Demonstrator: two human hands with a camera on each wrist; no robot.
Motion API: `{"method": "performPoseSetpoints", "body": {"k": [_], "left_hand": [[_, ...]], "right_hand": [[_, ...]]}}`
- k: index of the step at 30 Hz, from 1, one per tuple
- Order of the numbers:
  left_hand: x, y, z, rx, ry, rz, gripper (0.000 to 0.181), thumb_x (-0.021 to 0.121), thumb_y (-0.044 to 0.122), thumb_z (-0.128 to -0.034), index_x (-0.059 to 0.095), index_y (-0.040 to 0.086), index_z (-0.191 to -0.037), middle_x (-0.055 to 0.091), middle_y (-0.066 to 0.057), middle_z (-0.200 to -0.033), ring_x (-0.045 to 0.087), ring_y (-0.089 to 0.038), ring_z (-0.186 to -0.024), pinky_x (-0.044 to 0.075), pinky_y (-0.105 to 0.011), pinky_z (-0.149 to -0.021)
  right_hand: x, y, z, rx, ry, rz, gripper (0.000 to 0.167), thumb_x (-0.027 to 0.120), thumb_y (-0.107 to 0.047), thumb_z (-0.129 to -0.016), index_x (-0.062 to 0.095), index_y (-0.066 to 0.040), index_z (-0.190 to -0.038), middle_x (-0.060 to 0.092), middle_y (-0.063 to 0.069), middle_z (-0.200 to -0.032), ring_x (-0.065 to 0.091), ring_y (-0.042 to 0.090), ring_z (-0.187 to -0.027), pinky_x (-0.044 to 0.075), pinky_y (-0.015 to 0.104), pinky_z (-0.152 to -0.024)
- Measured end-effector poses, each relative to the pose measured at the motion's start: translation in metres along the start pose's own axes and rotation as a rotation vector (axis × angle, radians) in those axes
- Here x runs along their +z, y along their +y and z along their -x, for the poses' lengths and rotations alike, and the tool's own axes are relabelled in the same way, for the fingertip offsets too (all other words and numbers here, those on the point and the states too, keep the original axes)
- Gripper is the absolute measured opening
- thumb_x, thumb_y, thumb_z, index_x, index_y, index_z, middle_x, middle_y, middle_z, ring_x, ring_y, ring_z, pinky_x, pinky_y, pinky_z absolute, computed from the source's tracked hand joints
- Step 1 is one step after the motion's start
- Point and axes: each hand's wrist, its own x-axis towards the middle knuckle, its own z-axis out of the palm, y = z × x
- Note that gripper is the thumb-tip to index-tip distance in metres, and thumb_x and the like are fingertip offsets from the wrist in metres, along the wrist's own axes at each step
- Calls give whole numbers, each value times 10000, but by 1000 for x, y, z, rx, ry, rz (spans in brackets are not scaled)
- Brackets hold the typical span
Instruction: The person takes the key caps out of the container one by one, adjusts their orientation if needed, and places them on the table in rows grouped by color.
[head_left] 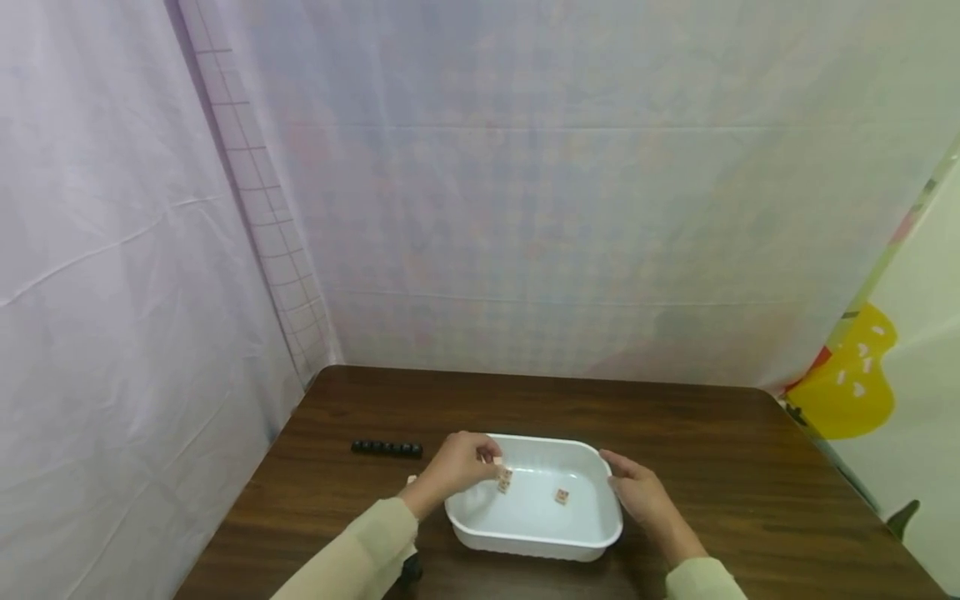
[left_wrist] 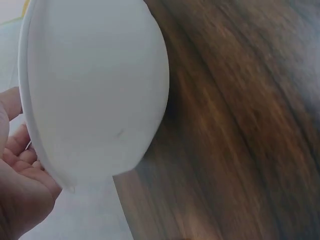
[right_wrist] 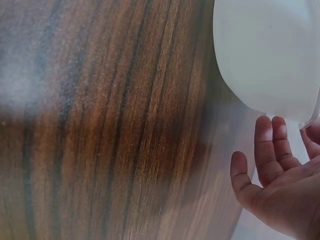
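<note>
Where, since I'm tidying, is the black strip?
In the head view, the black strip lies on the table, left of the left hand and white tray.

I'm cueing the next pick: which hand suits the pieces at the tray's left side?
Probably the left hand: it is close beside those small pieces, while the right hand is at the opposite side of the tray.

We see a dark wood-grained table [head_left: 712, 467] with rounded far corners, and pale hanging sheets [head_left: 570, 208] behind it and to the left. Between them we find a grid-lined strip [head_left: 277, 225]; at right, a yellow shape [head_left: 851, 383].
</note>
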Motion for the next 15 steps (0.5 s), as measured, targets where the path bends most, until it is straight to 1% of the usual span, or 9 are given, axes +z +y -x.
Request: {"method": "performPoseSetpoints", "body": {"k": [5, 8, 12, 15], "left_hand": [[-9, -5, 2, -21, 32, 15, 122, 749, 59, -805, 715, 55, -922, 612, 41, -782, 544, -94, -740, 470, -260, -653], [-19, -9, 4, -38, 52, 30, 139, 743, 86, -827, 715, 53, -959, 629, 26, -816, 564, -115, -769, 486, -274, -672], [-33, -16, 10, -82, 58, 55, 188, 736, 141, -873, 724, 44, -1034, 654, 10, -871, 589, -137, -810, 507, -293, -690], [-44, -25, 15, -104, 66, 78, 217, 731, 167, -893, 727, 35, -1065, 668, -2, -891, 602, -154, -826, 519, -313, -694]], "right_hand": [[-2, -1, 1, 4, -7, 6, 470, 471, -19, -955, 485, 25, -1423, 422, 331, -1434, 430, 478, -1297, 389, 554, -1030], [-2, 0, 0, 2, -7, 11, 468, 478, -26, -957, 490, 19, -1423, 415, 326, -1442, 405, 483, -1318, 364, 567, -1047], [-1, 2, -1, -21, 10, 17, 462, 495, -18, -945, 507, 29, -1405, 446, 328, -1415, 426, 481, -1302, 381, 559, -1036], [0, 4, -1, -30, 18, 8, 464, 497, -9, -934, 514, 37, -1395, 462, 331, -1398, 450, 472, -1281, 401, 545, -1021]]}}
